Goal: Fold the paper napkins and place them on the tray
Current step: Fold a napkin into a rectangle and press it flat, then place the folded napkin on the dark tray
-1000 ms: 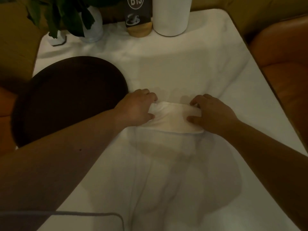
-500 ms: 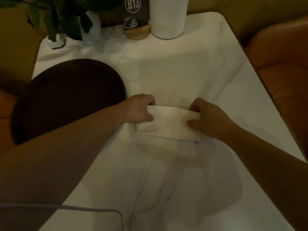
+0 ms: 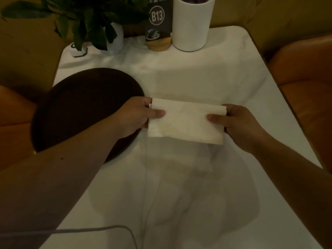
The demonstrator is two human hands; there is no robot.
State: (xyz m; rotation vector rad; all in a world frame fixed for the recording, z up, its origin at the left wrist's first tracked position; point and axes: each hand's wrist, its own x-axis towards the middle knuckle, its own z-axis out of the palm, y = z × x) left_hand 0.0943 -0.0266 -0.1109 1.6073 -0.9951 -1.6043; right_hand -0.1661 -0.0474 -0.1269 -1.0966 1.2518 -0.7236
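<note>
A white paper napkin (image 3: 186,121), folded into a rectangle, is held flat a little above the white table (image 3: 206,74). My left hand (image 3: 138,115) pinches its left edge, thumb on top. My right hand (image 3: 237,124) pinches the right edge the same way. The round dark tray (image 3: 80,105) lies on the left part of the table, partly under my left forearm; its right rim is just beside the napkin's left edge. Nothing shows on the tray's visible surface.
At the table's far edge stand a potted plant in a pale vase (image 3: 111,38), a small white object (image 3: 79,51), a "B13" table sign on a wooden base (image 3: 158,27) and a white cylinder holder (image 3: 191,24). Orange seats (image 3: 305,83) flank the table. A thin cable (image 3: 100,230) crosses the near edge.
The napkin was pressed flat on the table under both hands; now it is lifted and held by its two ends, spread wider between my hands.
</note>
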